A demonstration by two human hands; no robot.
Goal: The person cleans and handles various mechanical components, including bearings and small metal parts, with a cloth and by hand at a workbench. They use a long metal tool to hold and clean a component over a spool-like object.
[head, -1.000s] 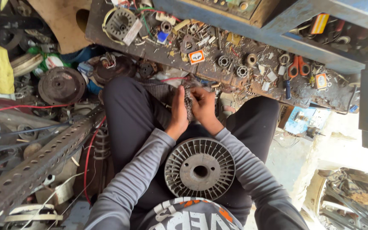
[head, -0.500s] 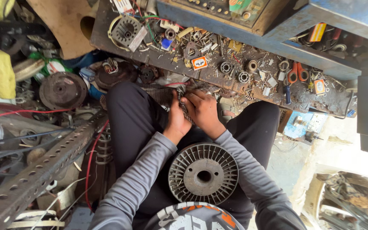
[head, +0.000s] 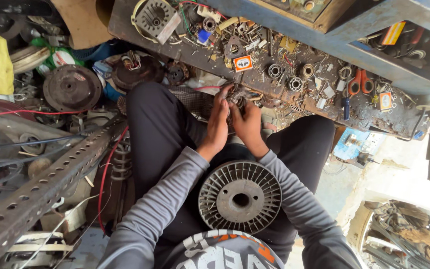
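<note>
we see a small dark metal part (head: 238, 95) held up at the near edge of the cluttered surface (head: 125, 20), above our knees; it's too small and grimy to tell what kind of part it is. our left hand (head: 218, 122) grips it from the left w/ fingers curled on it, our right hand (head: 248, 122) grips from the right, fingers bent over the top; both hands touch each other at the thumbs. below the wrists, on our lap btwn the grey sleeves, lies a round finned metal rotor (head: 240, 197), flat side up w/ a hole in the centre. on the surface just past the hands: small bearings (head: 274, 70), an orange tag (head: 243, 63), orange-handled scissors (head: 360, 82) further right, and a toothed stator plate (head: 154, 18) w/ wires at the far left end. to our left, off the surface, a rusty disc (head: 71, 87) sits among scrap, a perforated angle bar (head: 41, 189) runs diagonally, and a red wire (head: 106, 174) hangs beside our leg.
</note>
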